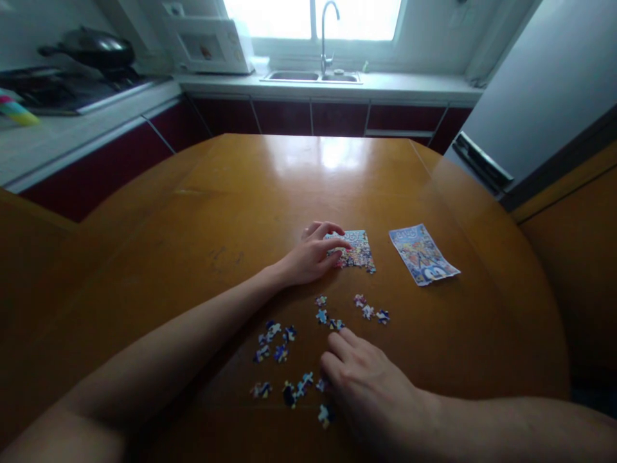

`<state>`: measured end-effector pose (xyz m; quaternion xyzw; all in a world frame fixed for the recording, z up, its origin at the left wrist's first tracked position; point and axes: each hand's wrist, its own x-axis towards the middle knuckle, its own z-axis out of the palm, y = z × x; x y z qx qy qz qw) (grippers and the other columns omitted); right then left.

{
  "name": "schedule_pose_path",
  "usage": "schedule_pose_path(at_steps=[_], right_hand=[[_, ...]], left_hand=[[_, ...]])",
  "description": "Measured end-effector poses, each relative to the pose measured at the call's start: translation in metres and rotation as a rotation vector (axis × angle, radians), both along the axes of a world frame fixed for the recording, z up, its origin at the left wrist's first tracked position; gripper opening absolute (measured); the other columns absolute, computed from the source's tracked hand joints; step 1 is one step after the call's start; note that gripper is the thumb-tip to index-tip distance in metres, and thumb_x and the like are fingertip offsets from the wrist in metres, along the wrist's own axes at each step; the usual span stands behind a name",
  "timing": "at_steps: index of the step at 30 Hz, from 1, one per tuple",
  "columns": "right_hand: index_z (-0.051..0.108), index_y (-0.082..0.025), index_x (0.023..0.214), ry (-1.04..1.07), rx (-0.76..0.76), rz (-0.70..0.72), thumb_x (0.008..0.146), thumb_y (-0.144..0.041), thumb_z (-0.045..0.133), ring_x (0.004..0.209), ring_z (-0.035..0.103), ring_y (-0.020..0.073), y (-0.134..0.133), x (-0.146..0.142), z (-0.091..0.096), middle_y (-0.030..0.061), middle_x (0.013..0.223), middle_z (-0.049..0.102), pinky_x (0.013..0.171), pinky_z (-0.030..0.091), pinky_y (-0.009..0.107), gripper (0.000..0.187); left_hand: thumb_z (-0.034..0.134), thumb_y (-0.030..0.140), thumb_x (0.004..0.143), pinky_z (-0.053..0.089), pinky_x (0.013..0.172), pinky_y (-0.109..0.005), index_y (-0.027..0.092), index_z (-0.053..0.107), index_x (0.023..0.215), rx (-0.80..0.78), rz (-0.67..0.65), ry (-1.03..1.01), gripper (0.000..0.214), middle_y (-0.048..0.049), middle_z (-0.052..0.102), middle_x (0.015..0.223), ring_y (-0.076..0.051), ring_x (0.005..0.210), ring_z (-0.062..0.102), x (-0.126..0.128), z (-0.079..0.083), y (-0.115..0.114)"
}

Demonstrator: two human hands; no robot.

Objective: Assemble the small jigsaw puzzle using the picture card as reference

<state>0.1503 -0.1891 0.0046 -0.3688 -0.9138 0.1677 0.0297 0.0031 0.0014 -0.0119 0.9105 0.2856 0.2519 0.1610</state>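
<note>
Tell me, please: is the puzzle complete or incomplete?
Incomplete: the puzzle has a jagged near edge, and loose pieces lie on the table.

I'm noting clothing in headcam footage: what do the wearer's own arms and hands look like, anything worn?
The left forearm and right forearm are bare, with no sleeve, watch or bracelet in sight. The left hand and right hand are ungloved. A small glint on a left finger might be a ring; it is too small to tell.

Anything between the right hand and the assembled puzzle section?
Only a few loose pieces, lying on the table between the right hand and the puzzle section. The left hand covers its left side.
</note>
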Motion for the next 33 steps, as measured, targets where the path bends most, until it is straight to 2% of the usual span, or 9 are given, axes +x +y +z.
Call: schedule_pose_path(at_steps=[4, 6, 9, 12, 15, 17, 24, 33], right_hand=[[0.061, -0.015, 0.086, 0.042, -0.099, 0.017, 0.08, -0.018, 0.064, 0.075, 0.054, 0.0196, 0.002, 0.003, 0.008, 0.0067, 0.084, 0.064, 0.071, 0.045, 0.031, 0.007], [0.061, -0.016, 0.085, 0.127, -0.188, -0.028, 0.08, -0.015, 0.062, 0.071, 0.055, 0.0166, 0.012, 0.011, 0.015, 0.0049, 0.083, 0.066, 0.068, 0.044, 0.028, 0.005], [0.064, -0.017, 0.08, 0.308, -0.253, -0.244, 0.081, -0.005, 0.056, 0.071, 0.058, 0.0134, 0.041, 0.036, 0.03, 0.0026, 0.083, 0.069, 0.067, 0.043, 0.025, 0.014], [0.068, -0.017, 0.078, 0.391, -0.228, -0.486, 0.082, -0.005, 0.058, 0.07, 0.06, 0.0134, 0.082, 0.069, 0.038, 0.0018, 0.077, 0.071, 0.066, 0.043, 0.025, 0.017], [0.072, -0.017, 0.076, 0.382, -0.213, -0.578, 0.079, -0.006, 0.062, 0.069, 0.061, 0.0145, 0.113, 0.096, 0.033, 0.0029, 0.075, 0.072, 0.066, 0.044, 0.026, 0.015], [0.073, -0.017, 0.075, 0.362, -0.239, -0.613, 0.077, -0.005, 0.063, 0.068, 0.062, 0.0153, 0.123, 0.105, 0.027, 0.0038, 0.073, 0.072, 0.064, 0.044, 0.026, 0.015], [0.076, -0.018, 0.078, 0.357, -0.245, -0.634, 0.075, -0.006, 0.064, 0.066, 0.064, 0.0156, 0.124, 0.1, 0.011, 0.0032, 0.073, 0.073, 0.062, 0.045, 0.026, 0.017], [0.076, -0.016, 0.077, 0.325, -0.225, -0.628, 0.075, -0.006, 0.061, 0.061, 0.06, 0.0136, 0.122, 0.095, 0.012, 0.0034, 0.069, 0.071, 0.059, 0.042, 0.026, 0.019]], left_hand=[[0.054, 0.027, 0.097, 0.034, 0.108, -0.048, 0.03, 0.07, 0.112, -0.004, -0.005, 0.002, 0.022, -0.0043, 0.055, 0.126, -0.025, 0.119, 0.044, -0.001, 0.0, 0.001], [0.054, 0.027, 0.097, 0.033, 0.109, -0.048, 0.03, 0.07, 0.111, -0.004, -0.008, 0.0, 0.022, -0.0044, 0.056, 0.125, -0.025, 0.119, 0.044, -0.001, 0.0, 0.001], [0.055, 0.026, 0.096, 0.034, 0.109, -0.048, 0.03, 0.071, 0.11, 0.0, -0.02, -0.002, 0.021, -0.0044, 0.056, 0.125, -0.024, 0.119, 0.044, -0.001, 0.001, 0.001], [0.055, 0.027, 0.096, 0.034, 0.108, -0.048, 0.031, 0.071, 0.11, 0.011, -0.037, -0.004, 0.021, -0.0043, 0.056, 0.124, -0.025, 0.119, 0.044, -0.002, 0.001, 0.001], [0.056, 0.027, 0.096, 0.035, 0.107, -0.048, 0.031, 0.071, 0.11, 0.016, -0.046, 0.0, 0.021, -0.0041, 0.056, 0.125, -0.025, 0.119, 0.044, -0.002, 0.002, 0.001], [0.056, 0.026, 0.096, 0.036, 0.107, -0.048, 0.031, 0.071, 0.11, 0.016, -0.045, 0.002, 0.021, -0.004, 0.055, 0.127, -0.025, 0.119, 0.043, -0.002, 0.002, 0.001], [0.056, 0.026, 0.095, 0.037, 0.107, -0.049, 0.03, 0.072, 0.107, 0.011, -0.041, -0.016, 0.02, -0.0047, 0.055, 0.126, -0.025, 0.12, 0.043, -0.002, 0.003, 0.001], [0.057, 0.023, 0.094, 0.038, 0.107, -0.048, 0.03, 0.072, 0.105, -0.007, -0.027, -0.049, 0.02, -0.0041, 0.056, 0.124, -0.024, 0.119, 0.044, -0.002, 0.002, 0.001]])
